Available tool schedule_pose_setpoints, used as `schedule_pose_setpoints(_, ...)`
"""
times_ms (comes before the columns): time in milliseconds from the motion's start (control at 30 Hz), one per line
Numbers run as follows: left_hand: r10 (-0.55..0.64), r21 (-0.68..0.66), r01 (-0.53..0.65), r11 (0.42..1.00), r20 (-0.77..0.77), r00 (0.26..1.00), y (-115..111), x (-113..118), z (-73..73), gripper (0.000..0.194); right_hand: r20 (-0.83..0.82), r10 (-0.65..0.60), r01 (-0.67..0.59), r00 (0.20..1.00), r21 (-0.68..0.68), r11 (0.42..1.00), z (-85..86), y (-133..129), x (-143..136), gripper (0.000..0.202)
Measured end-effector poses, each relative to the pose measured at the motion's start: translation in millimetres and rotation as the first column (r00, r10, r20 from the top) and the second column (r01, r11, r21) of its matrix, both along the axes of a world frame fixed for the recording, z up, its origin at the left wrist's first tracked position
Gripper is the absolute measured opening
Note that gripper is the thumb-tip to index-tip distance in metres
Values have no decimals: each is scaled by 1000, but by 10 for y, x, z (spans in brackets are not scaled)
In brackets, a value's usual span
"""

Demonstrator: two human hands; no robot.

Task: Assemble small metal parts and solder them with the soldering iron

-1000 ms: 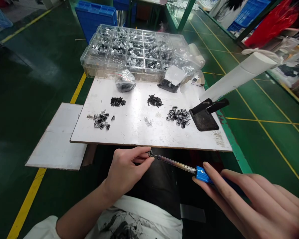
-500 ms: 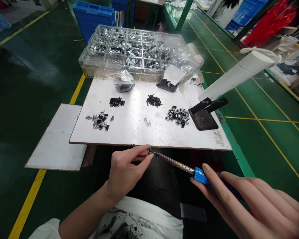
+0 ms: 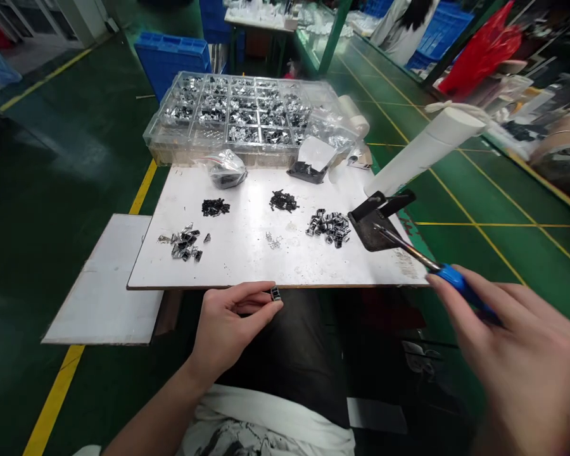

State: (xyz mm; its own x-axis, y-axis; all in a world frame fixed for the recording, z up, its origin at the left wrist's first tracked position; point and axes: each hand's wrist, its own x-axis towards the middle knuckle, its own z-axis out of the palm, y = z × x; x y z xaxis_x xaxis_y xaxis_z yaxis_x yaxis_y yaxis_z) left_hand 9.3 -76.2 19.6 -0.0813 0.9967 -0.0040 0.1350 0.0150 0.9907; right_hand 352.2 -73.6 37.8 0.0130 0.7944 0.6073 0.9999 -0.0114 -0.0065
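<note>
Between thumb and fingers, my left hand (image 3: 232, 323) pinches a small black and silver part (image 3: 275, 293) just off the table's front edge. My right hand (image 3: 517, 335) is closed around the blue handle of a soldering iron (image 3: 449, 277). The iron's metal tip points left, over the base of a black iron stand (image 3: 374, 231); whether it touches cannot be told. Left of the stand lies a pile of black and silver parts (image 3: 329, 228). A few tiny silver pieces (image 3: 272, 240) lie near the table's middle.
On the white tabletop (image 3: 228, 266) sit two black piles (image 3: 284, 201), another silver-black pile (image 3: 186, 244) and plastic bags (image 3: 225, 170). A clear compartment box (image 3: 247, 149) spans the back. A white roll (image 3: 425, 152) leans at the right.
My right hand has moved the soldering iron away from the small part, right and up toward the stand. My left hand still pinches the part. The camera view has shifted slightly.
</note>
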Motion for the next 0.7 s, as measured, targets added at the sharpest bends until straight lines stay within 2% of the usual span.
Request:
schedule_pose_setpoints(67, -7, -10, 7, 1000, 0, 1000, -10, -8, -9, 20, 63, -127, 130, 990, -42, 991, -180, 137, 7, 44)
schedule_pose_setpoints(233, -15, -2, 15, 1000, -59, 998, -29, 1, -68, 19, -33, -214, 200, 976, -237, 951, -552, 397, -12, 41)
schedule_pose_setpoints(500, -24, 65, 38, 997, -206, 978, 57, 143, -71, 22, -199, -280, 256, 939, -138, 957, -668, 821, -176, 36)
schedule_pose_setpoints(600, 5, 136, 38, 990, -306, 952, 205, 153, -51, 21, -254, -279, 265, 926, -88, 960, -726, 873, -205, 35)
schedule_pose_setpoints(700, 22, 209, 91, 974, -483, 875, 463, 194, 24, 20, -245, -261, 251, 934, -74, 965, -778, 869, -195, 35)
